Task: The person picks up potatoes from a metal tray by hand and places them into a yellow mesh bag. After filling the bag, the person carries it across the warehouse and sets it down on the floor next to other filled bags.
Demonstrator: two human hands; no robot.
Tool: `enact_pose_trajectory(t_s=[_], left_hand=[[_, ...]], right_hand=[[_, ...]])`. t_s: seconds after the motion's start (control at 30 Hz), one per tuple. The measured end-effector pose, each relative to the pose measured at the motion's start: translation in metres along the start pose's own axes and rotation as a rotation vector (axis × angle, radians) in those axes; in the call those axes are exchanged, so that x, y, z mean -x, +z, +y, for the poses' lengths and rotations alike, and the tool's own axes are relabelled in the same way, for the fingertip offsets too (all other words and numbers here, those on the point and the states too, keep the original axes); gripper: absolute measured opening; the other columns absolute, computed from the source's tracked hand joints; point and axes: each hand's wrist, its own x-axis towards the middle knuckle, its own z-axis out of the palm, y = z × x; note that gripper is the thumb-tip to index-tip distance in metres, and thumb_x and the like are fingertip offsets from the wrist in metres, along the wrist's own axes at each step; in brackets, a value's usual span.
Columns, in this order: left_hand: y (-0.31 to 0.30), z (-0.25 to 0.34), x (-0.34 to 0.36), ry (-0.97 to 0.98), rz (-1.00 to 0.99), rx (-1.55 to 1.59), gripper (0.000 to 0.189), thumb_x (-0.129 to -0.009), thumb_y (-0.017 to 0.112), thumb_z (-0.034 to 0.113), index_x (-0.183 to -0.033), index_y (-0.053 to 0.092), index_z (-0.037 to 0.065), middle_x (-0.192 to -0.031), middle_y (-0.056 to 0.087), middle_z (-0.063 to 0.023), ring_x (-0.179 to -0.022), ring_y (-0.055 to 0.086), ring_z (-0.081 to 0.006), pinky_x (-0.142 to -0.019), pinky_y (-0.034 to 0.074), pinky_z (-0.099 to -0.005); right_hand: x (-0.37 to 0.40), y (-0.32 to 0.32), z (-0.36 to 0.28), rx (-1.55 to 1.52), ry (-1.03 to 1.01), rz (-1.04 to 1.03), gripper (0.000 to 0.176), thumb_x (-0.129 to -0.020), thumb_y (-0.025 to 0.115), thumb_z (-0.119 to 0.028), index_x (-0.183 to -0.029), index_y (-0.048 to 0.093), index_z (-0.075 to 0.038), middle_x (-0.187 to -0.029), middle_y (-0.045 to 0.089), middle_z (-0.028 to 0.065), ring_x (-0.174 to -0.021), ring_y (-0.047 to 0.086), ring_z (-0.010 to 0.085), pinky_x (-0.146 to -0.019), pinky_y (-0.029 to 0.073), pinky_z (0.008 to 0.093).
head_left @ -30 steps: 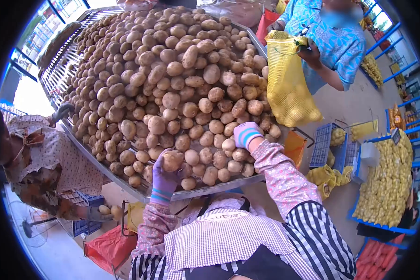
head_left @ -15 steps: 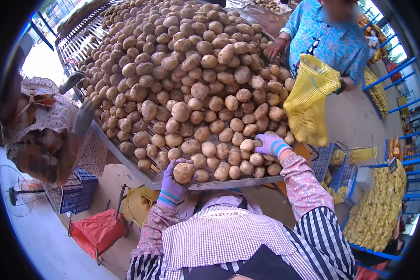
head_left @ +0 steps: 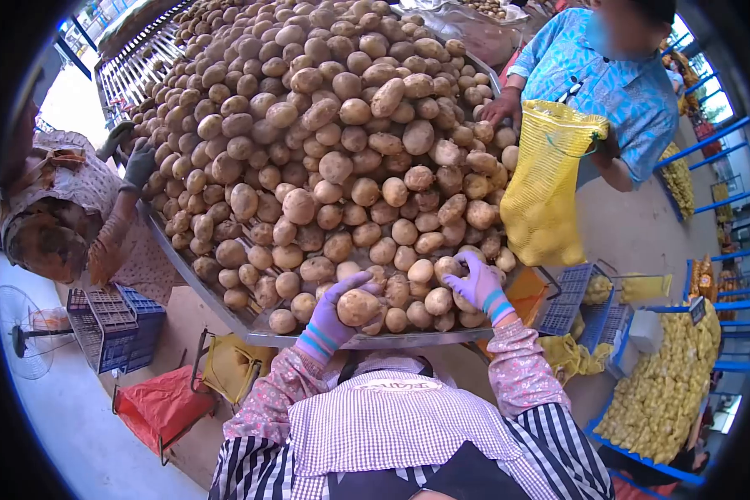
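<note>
In the head view, a heap of brown potatoes (head_left: 300,150) covers a metal-edged sorting table (head_left: 350,340). My left hand (head_left: 329,312), in a purple glove with blue-striped cuff, is closed around a round potato (head_left: 358,307) at the table's front edge. My right hand (head_left: 479,287), gloved alike, is at the right front of the heap, thumb and fingers curved around another potato (head_left: 447,268). Loose potatoes lie between the two hands.
At right, a person (head_left: 596,83) holds a yellow mesh sack (head_left: 546,183); another person's gloved hand (head_left: 140,162) touches the heap at left. Blue crates (head_left: 117,325), a red sack (head_left: 165,404), a fan (head_left: 25,333) and bagged potatoes (head_left: 667,383) stand around.
My left hand has moved right with its potato, toward my right hand. My right hand has shifted slightly left and down. The person at left now reaches onto the heap.
</note>
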Motion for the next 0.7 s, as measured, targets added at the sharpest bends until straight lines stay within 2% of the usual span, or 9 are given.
enact_pose_trajectory(t_s=[0.07, 0.27, 0.33, 0.37, 0.5, 0.53, 0.57, 0.6, 0.7], left_hand=[[0.010, 0.005, -0.019, -0.569, -0.039, 1.214, 0.061, -0.094, 0.068, 0.001, -0.151, 0.044, 0.003, -0.144, 0.059, -0.0145, -0.123, 0.064, -0.0212, -0.105, 0.055, -0.0378], [0.051, -0.007, -0.040, -0.121, -0.109, 0.353, 0.051, -0.106, 0.046, 0.023, -0.153, 0.041, 0.003, -0.143, 0.059, -0.0160, -0.129, 0.060, -0.0269, -0.105, 0.053, -0.0393], [0.034, -0.022, -0.048, -0.498, -0.062, 1.480, 0.055, -0.105, 0.048, 0.034, -0.151, 0.044, 0.003, -0.139, 0.060, -0.0172, -0.124, 0.061, -0.0310, -0.101, 0.055, -0.0470], [0.029, -0.025, -0.048, -0.474, -0.118, 1.507, 0.055, -0.105, 0.048, 0.035, -0.151, 0.045, 0.006, -0.137, 0.061, -0.0160, -0.120, 0.063, -0.0304, -0.100, 0.055, -0.0468], [0.033, -0.016, -0.043, -0.427, -0.148, 1.512, 0.052, -0.105, 0.048, 0.033, -0.150, 0.046, 0.008, -0.139, 0.060, -0.0151, -0.122, 0.062, -0.0305, -0.102, 0.054, -0.0467], [0.044, -0.015, -0.042, -0.274, -0.069, 1.028, 0.050, -0.106, 0.049, 0.031, -0.150, 0.046, 0.009, -0.140, 0.060, -0.0145, -0.123, 0.061, -0.0294, -0.103, 0.053, -0.0455], [0.051, -0.008, -0.044, -0.127, 0.013, 0.538, 0.049, -0.106, 0.050, 0.029, -0.150, 0.046, 0.009, -0.140, 0.059, -0.0138, -0.125, 0.061, -0.0282, -0.103, 0.053, -0.0443], [0.047, 0.000, -0.052, -0.308, 0.075, 0.940, 0.048, -0.105, 0.055, 0.024, -0.149, 0.046, 0.006, -0.143, 0.057, -0.0169, -0.130, 0.058, -0.0273, -0.109, 0.048, -0.0396], [0.030, 0.016, -0.073, -0.114, 0.340, 0.460, 0.042, -0.104, 0.059, 0.016, -0.144, 0.053, 0.004, -0.139, 0.060, -0.0102, -0.128, 0.058, -0.0215, -0.106, 0.049, -0.0359]], right_hand=[[0.000, 0.006, 0.013, -0.491, -0.147, 0.000, 0.048, -0.096, 0.074, -0.036, -0.128, 0.060, -0.003, -0.114, 0.069, 0.0114, -0.105, 0.066, 0.0207, -0.093, 0.053, 0.0344], [-0.004, -0.004, -0.029, -0.734, -0.272, -0.201, 0.046, -0.102, 0.067, -0.031, -0.134, 0.057, 0.000, -0.118, 0.064, 0.0057, -0.110, 0.058, 0.0129, -0.098, 0.047, 0.0286], [-0.010, -0.005, -0.029, -0.866, -0.255, -0.279, 0.050, -0.103, 0.065, -0.035, -0.136, 0.056, 0.001, -0.123, 0.063, 0.0052, -0.115, 0.057, 0.0132, -0.102, 0.045, 0.0288], [-0.009, -0.010, -0.032, -0.951, -0.247, -0.292, 0.052, -0.103, 0.064, -0.037, -0.138, 0.055, 0.001, -0.125, 0.062, 0.0055, -0.117, 0.056, 0.0133, -0.104, 0.044, 0.0290], [-0.001, -0.021, -0.034, -1.251, -0.102, -0.367, 0.059, -0.105, 0.059, -0.043, -0.144, 0.050, 0.000, -0.131, 0.061, 0.0078, -0.123, 0.057, 0.0166, -0.109, 0.043, 0.0314], [0.003, -0.027, -0.040, -1.403, 0.039, -0.372, 0.060, -0.105, 0.058, -0.044, -0.146, 0.049, 0.000, -0.132, 0.061, 0.0090, -0.124, 0.058, 0.0181, -0.110, 0.043, 0.0322], [0.004, -0.029, -0.036, -1.436, -0.140, -0.492, 0.064, -0.105, 0.055, -0.046, -0.149, 0.045, -0.001, -0.133, 0.061, 0.0121, -0.121, 0.061, 0.0218, -0.107, 0.047, 0.0339], [0.001, -0.010, -0.013, -1.590, -0.016, -0.564, 0.070, -0.104, 0.053, -0.055, -0.150, 0.043, -0.003, -0.130, 0.061, 0.0149, -0.114, 0.063, 0.0229, -0.100, 0.051, 0.0354], [0.004, -0.012, -0.009, -1.653, -0.063, -0.547, 0.078, -0.102, 0.054, -0.060, -0.152, 0.038, -0.003, -0.129, 0.061, 0.0160, -0.113, 0.063, 0.0228, -0.100, 0.052, 0.0358]])
